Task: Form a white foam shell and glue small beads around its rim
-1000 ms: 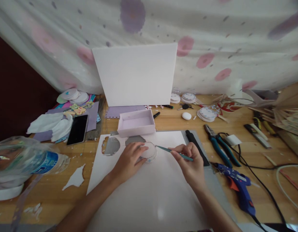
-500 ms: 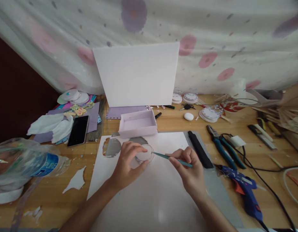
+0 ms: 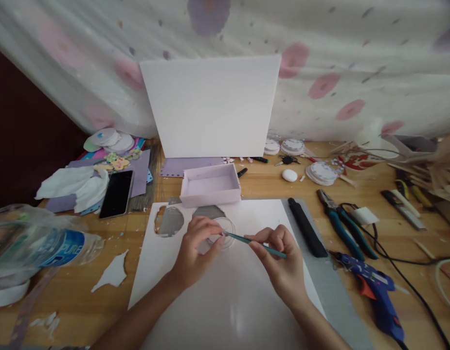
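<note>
In the head view my right hand (image 3: pixel 279 262) grips a slim teal pen-like tool (image 3: pixel 261 245), which points left. Its tip reaches the fingertips of my left hand (image 3: pixel 199 248). There my thumb and forefinger pinch together, with something tiny and pale between them, too small to name. Just behind those fingertips sits a round clear-rimmed disc (image 3: pixel 230 226), partly covered by my left hand. Under both hands lies a white board (image 3: pixel 225 301) with cut-out holes along its far edge.
A lilac open box (image 3: pixel 210 197) stands beyond the board, before an upright white panel (image 3: pixel 210 107). To the right lie a black tube-like object (image 3: pixel 307 228), pliers (image 3: pixel 345 223) and a blue glue gun (image 3: pixel 378 291). A phone (image 3: pixel 117 194) and plastic bottle (image 3: pixel 67 248) are left.
My left thumb and forefinger have come together, from spread around the disc to a pinch at the tool's tip. The tool's tip has shifted slightly left. The camera view has moved a little.
</note>
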A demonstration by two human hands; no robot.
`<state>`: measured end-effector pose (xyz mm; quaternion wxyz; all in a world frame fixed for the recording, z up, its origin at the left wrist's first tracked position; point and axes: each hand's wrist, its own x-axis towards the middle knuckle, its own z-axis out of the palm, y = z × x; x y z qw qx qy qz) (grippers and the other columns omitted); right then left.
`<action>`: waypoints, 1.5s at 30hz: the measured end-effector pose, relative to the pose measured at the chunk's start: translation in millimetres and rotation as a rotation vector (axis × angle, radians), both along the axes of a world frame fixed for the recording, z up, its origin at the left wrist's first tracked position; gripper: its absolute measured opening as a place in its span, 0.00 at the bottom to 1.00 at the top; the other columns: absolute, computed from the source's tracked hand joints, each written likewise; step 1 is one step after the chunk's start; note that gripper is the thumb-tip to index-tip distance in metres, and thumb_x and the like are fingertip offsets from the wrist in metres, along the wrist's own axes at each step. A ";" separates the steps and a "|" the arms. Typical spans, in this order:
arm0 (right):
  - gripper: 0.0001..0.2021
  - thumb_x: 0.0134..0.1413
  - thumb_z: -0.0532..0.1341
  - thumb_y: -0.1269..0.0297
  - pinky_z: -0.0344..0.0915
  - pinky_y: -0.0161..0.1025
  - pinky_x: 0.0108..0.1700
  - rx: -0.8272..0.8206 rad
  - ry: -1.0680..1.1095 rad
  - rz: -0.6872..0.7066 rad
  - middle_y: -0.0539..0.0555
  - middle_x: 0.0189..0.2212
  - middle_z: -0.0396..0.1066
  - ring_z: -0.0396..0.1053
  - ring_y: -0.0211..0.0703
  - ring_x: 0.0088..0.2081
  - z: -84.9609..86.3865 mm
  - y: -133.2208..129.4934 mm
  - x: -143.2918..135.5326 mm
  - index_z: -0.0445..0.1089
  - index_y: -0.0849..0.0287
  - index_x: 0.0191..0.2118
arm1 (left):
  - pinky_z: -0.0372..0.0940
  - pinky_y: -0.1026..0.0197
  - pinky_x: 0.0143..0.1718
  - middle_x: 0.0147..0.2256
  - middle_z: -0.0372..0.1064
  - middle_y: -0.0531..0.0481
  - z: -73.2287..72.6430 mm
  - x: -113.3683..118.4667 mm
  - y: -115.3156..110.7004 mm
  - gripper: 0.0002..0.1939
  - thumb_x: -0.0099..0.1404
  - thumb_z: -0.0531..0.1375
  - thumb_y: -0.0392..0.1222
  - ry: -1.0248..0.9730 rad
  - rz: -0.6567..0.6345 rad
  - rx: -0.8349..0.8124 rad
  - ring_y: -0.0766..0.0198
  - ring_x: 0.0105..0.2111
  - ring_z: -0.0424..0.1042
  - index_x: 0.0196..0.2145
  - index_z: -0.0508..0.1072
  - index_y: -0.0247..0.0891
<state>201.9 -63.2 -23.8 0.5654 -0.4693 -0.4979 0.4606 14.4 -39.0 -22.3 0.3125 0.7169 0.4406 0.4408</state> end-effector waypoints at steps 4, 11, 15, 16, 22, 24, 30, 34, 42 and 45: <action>0.20 0.53 0.63 0.67 0.60 0.39 0.36 -0.024 0.002 0.005 0.50 0.29 0.74 0.71 0.43 0.34 2.0 -1.8 -1.9 0.46 0.54 0.27 | 0.60 0.56 0.44 0.34 0.70 0.49 -1.4 -0.3 0.9 0.03 0.63 0.58 0.35 -0.020 0.005 -0.020 0.61 0.39 0.66 0.33 0.72 0.39; 0.19 0.54 0.63 0.67 0.58 0.38 0.35 0.014 -0.005 -0.007 0.49 0.29 0.73 0.70 0.41 0.34 2.3 -2.3 2.3 0.47 0.54 0.27 | 0.58 0.57 0.44 0.33 0.70 0.50 1.8 -2.6 2.2 0.06 0.65 0.56 0.35 0.009 -0.011 -0.042 0.62 0.39 0.66 0.33 0.73 0.40; 0.19 0.54 0.63 0.68 0.60 0.40 0.36 0.011 -0.016 0.027 0.49 0.30 0.74 0.70 0.42 0.34 1.0 -1.9 4.0 0.47 0.54 0.27 | 0.57 0.56 0.44 0.33 0.70 0.50 2.2 -3.4 0.8 0.07 0.66 0.55 0.35 0.025 -0.029 -0.043 0.61 0.39 0.66 0.34 0.73 0.40; 0.19 0.54 0.63 0.68 0.60 0.40 0.36 0.011 -0.017 0.035 0.49 0.29 0.74 0.70 0.42 0.34 0.7 -2.1 4.0 0.47 0.54 0.27 | 0.57 0.56 0.44 0.34 0.70 0.50 1.8 -3.5 0.4 0.07 0.66 0.54 0.35 0.029 -0.032 -0.041 0.61 0.39 0.66 0.34 0.73 0.40; 0.19 0.54 0.62 0.69 0.62 0.40 0.36 0.026 -0.031 0.053 0.50 0.29 0.74 0.70 0.41 0.33 0.6 -3.9 4.5 0.47 0.54 0.27 | 0.57 0.56 0.45 0.34 0.69 0.50 1.9 -2.8 0.4 0.07 0.66 0.54 0.35 0.073 -0.065 -0.032 0.61 0.39 0.65 0.33 0.72 0.40; 0.19 0.55 0.62 0.69 0.62 0.39 0.36 0.036 -0.040 0.055 0.50 0.29 0.74 0.70 0.41 0.33 0.8 -3.6 4.5 0.47 0.54 0.27 | 0.57 0.56 0.45 0.34 0.69 0.50 3.4 -2.8 0.7 0.07 0.66 0.54 0.34 0.085 -0.072 -0.030 0.61 0.39 0.65 0.33 0.72 0.40; 0.19 0.55 0.62 0.69 0.63 0.39 0.35 0.055 -0.065 0.055 0.50 0.29 0.73 0.70 0.41 0.33 2.2 -4.3 4.3 0.47 0.54 0.27 | 0.56 0.55 0.44 0.34 0.70 0.50 6.0 -4.9 -0.1 0.08 0.66 0.54 0.35 0.102 -0.081 -0.026 0.61 0.39 0.64 0.32 0.72 0.40; 0.19 0.55 0.62 0.70 0.63 0.38 0.35 0.075 -0.080 0.063 0.50 0.28 0.73 0.70 0.41 0.33 4.0 -7.9 4.4 0.47 0.54 0.27 | 0.56 0.55 0.45 0.34 0.70 0.50 7.0 -5.2 -3.4 0.08 0.66 0.54 0.35 0.132 -0.088 0.001 0.61 0.39 0.64 0.32 0.72 0.40; 0.19 0.54 0.61 0.75 0.63 0.39 0.32 0.262 -0.166 -0.020 0.49 0.27 0.71 0.70 0.42 0.32 6.1 -22.6 6.4 0.47 0.54 0.26 | 0.58 0.56 0.46 0.36 0.69 0.49 16.0 -6.5 -18.2 0.06 0.66 0.55 0.37 0.083 0.023 0.007 0.61 0.41 0.65 0.35 0.72 0.40; 0.20 0.51 0.61 0.80 0.61 0.39 0.29 0.469 -0.298 -0.073 0.49 0.28 0.73 0.69 0.40 0.30 10.2 -31.3 7.1 0.47 0.55 0.25 | 0.60 0.58 0.43 0.35 0.68 0.49 18.2 -8.9 -31.9 0.07 0.67 0.53 0.39 -0.009 0.091 -0.082 0.62 0.39 0.67 0.35 0.71 0.40</action>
